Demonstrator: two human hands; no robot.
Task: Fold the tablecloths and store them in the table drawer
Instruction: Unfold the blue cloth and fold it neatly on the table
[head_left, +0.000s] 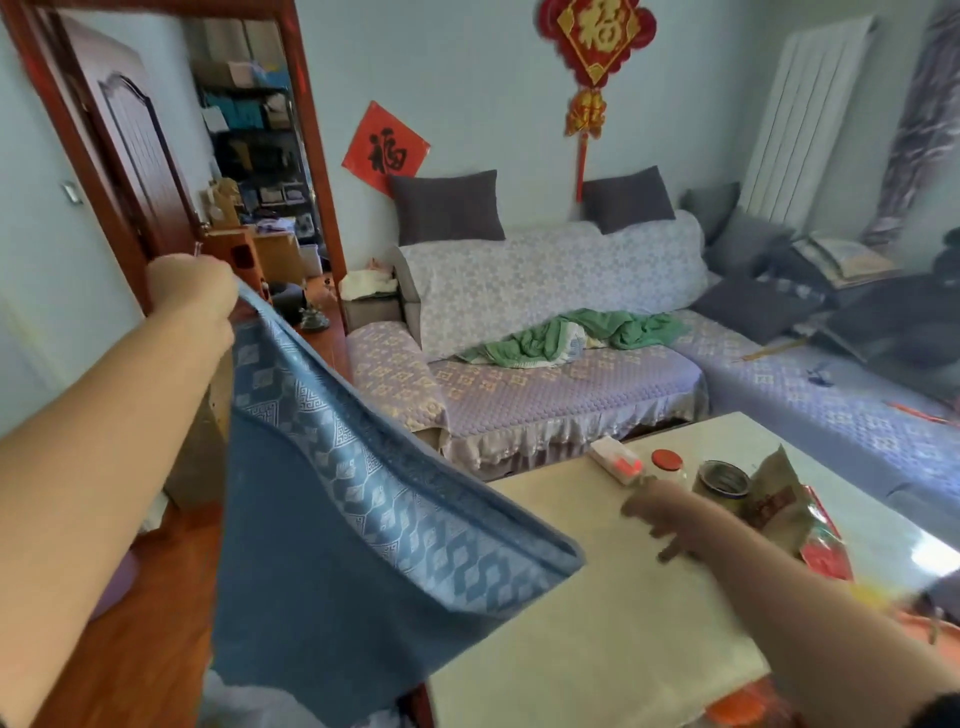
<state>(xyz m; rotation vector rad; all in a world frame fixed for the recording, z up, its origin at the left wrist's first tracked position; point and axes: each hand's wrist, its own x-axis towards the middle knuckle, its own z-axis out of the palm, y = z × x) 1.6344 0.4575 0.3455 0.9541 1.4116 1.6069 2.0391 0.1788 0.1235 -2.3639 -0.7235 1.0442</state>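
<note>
Blue tablecloth (332, 519) gripped at one corner in raised left hand (192, 291), hanging past worktop (597, 649) edge. Right hand (660, 525) blurred over worktop, fingers loosely spread, holding nothing. Beyond: one tissue pack (615, 460), one red-lidded jar (667, 465), one tin (724, 480), one snack bag (789, 514)

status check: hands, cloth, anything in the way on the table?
Left hand grips blue tablecloth, lifted. Right hand open, low over table. Jar, cup, snack bag crowd table's far end.
</note>
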